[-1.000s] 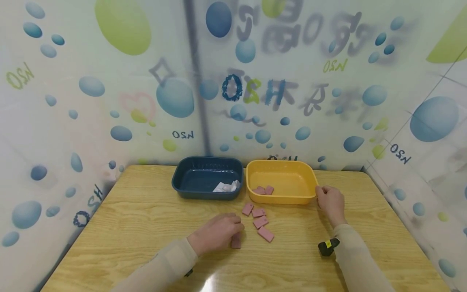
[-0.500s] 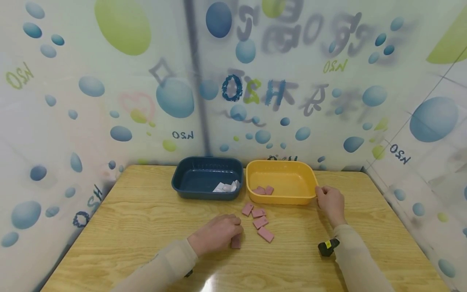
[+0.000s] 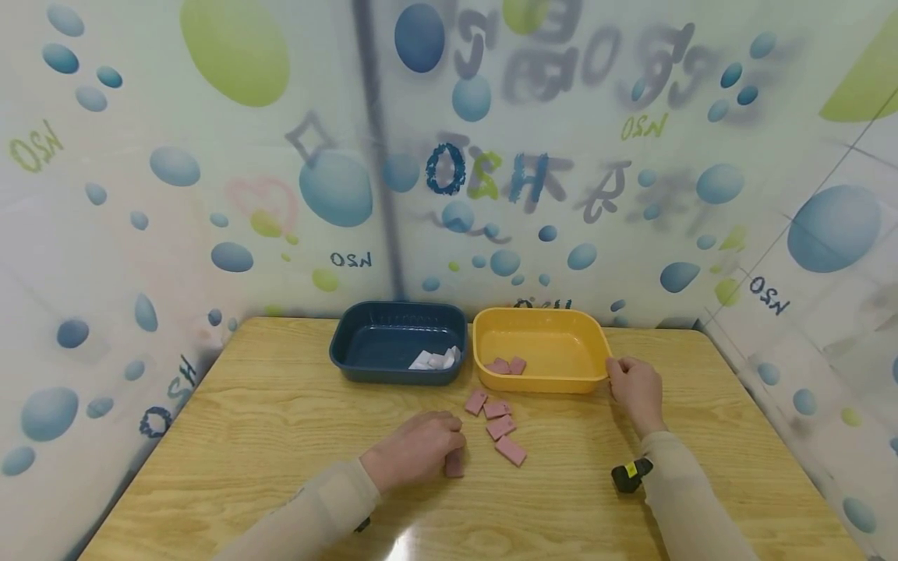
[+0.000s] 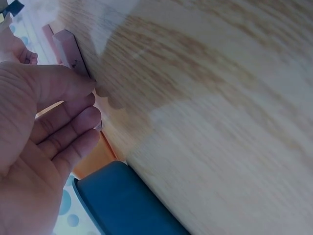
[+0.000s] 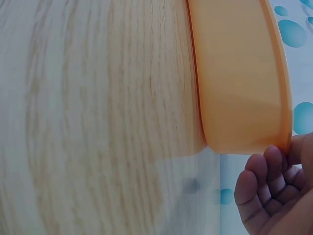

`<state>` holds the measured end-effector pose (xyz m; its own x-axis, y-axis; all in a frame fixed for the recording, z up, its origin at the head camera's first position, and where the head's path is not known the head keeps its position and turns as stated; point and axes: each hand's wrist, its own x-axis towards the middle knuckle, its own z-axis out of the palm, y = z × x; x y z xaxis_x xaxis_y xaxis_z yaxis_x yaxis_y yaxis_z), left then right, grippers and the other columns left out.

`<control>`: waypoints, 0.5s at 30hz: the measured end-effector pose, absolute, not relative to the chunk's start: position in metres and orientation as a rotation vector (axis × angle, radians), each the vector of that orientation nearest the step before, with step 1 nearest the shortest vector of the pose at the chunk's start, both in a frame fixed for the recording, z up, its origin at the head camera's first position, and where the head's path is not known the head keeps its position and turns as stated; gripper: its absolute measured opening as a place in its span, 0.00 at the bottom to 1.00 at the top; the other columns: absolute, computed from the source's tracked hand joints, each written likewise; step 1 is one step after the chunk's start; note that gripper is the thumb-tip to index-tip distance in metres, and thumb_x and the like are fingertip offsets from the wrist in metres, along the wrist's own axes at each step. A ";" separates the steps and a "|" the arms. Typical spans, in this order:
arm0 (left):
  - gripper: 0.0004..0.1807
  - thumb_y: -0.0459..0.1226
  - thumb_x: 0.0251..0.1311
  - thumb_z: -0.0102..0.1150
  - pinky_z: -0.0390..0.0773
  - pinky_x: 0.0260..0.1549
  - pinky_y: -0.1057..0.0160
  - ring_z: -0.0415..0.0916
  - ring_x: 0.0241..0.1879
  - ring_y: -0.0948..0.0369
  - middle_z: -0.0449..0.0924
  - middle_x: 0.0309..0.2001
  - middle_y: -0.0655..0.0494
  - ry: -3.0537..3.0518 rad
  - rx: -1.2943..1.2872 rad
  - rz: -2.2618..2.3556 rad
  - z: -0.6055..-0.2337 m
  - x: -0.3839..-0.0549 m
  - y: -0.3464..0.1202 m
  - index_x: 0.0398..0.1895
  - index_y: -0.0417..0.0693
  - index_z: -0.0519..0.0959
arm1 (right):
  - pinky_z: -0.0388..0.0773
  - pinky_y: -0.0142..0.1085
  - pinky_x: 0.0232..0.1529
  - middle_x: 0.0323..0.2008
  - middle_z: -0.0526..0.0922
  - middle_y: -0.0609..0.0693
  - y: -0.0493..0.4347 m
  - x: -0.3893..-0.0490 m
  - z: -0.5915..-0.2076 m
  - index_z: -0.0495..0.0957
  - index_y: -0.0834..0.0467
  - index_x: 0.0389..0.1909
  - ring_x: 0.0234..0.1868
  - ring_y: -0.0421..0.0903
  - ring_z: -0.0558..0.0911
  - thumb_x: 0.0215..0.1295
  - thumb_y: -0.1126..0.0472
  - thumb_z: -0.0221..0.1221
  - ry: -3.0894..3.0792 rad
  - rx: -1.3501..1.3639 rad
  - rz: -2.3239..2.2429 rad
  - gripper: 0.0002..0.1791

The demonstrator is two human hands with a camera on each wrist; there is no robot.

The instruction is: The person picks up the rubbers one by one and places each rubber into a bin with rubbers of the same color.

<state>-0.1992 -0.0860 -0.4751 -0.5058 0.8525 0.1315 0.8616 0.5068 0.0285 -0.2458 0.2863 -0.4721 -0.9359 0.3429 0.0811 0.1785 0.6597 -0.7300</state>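
My left hand (image 3: 414, 448) is low over the middle of the wooden table, its fingertips on a pink rectangular block (image 3: 454, 463). In the left wrist view, thumb and index finger close on one end of this block (image 4: 71, 51), which bears a small dark mark; the gripped end is hidden. Several similar pink blocks (image 3: 510, 450) lie just to the right. With thumb and fingers, my right hand (image 3: 637, 389) pinches the rim at the near right corner of a yellow tray (image 3: 554, 383). A few pink blocks (image 3: 517, 365) lie inside that tray, at its left.
A dark blue tray (image 3: 400, 376) stands left of the yellow one, with several white pieces (image 3: 436, 360) in its near right corner. Both trays are near the table's back edge, in front of a patterned wall (image 3: 281, 234). Light wooden tabletop (image 3: 281, 436) extends around the hands.
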 end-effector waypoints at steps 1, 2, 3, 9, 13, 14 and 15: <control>0.07 0.33 0.55 0.73 0.77 0.37 0.69 0.74 0.32 0.68 0.75 0.28 0.66 -2.632 -1.503 -0.143 -0.475 -0.199 -0.086 0.28 0.56 0.84 | 0.66 0.34 0.23 0.17 0.75 0.48 0.286 -0.246 -0.472 0.77 0.62 0.24 0.23 0.46 0.71 0.77 0.54 0.50 -2.662 -0.424 1.140 0.22; 0.08 0.32 0.54 0.72 0.77 0.37 0.69 0.74 0.32 0.68 0.75 0.28 0.66 -2.625 -1.499 -0.142 -0.475 -0.199 -0.087 0.28 0.56 0.84 | 0.66 0.34 0.23 0.17 0.74 0.48 0.286 -0.246 -0.472 0.77 0.62 0.24 0.22 0.46 0.71 0.77 0.54 0.50 -2.660 -0.424 1.140 0.22; 0.09 0.30 0.53 0.71 0.77 0.37 0.69 0.74 0.32 0.67 0.75 0.28 0.65 -2.620 -1.496 -0.141 -0.475 -0.199 -0.087 0.28 0.55 0.84 | 0.66 0.34 0.23 0.16 0.74 0.48 0.286 -0.246 -0.472 0.77 0.62 0.24 0.22 0.46 0.71 0.77 0.54 0.50 -2.659 -0.422 1.141 0.22; 0.11 0.25 0.49 0.68 0.78 0.39 0.67 0.74 0.32 0.66 0.75 0.29 0.64 -2.613 -1.482 -0.130 -0.474 -0.199 -0.089 0.29 0.52 0.85 | 0.66 0.35 0.23 0.16 0.74 0.47 0.285 -0.245 -0.472 0.76 0.61 0.23 0.22 0.46 0.71 0.77 0.54 0.49 -2.654 -0.423 1.152 0.22; 0.08 0.28 0.55 0.68 0.79 0.41 0.67 0.74 0.32 0.67 0.75 0.29 0.64 -2.639 -1.466 -0.141 -0.473 -0.198 -0.089 0.29 0.52 0.85 | 0.66 0.34 0.23 0.17 0.74 0.48 0.285 -0.246 -0.472 0.76 0.61 0.23 0.23 0.46 0.72 0.77 0.54 0.49 -2.654 -0.431 1.154 0.22; 0.08 0.29 0.57 0.68 0.79 0.41 0.67 0.73 0.32 0.67 0.76 0.29 0.64 -2.646 -1.459 -0.144 -0.472 -0.198 -0.089 0.29 0.52 0.85 | 0.66 0.34 0.23 0.17 0.75 0.48 0.285 -0.246 -0.472 0.76 0.61 0.23 0.23 0.46 0.72 0.77 0.54 0.50 -2.654 -0.432 1.155 0.22; 0.07 0.30 0.59 0.68 0.79 0.41 0.67 0.73 0.32 0.67 0.76 0.30 0.64 -2.653 -1.450 -0.147 -0.472 -0.198 -0.089 0.29 0.53 0.85 | 0.66 0.34 0.24 0.17 0.75 0.48 0.286 -0.246 -0.472 0.76 0.61 0.23 0.23 0.46 0.72 0.77 0.54 0.50 -2.656 -0.432 1.153 0.22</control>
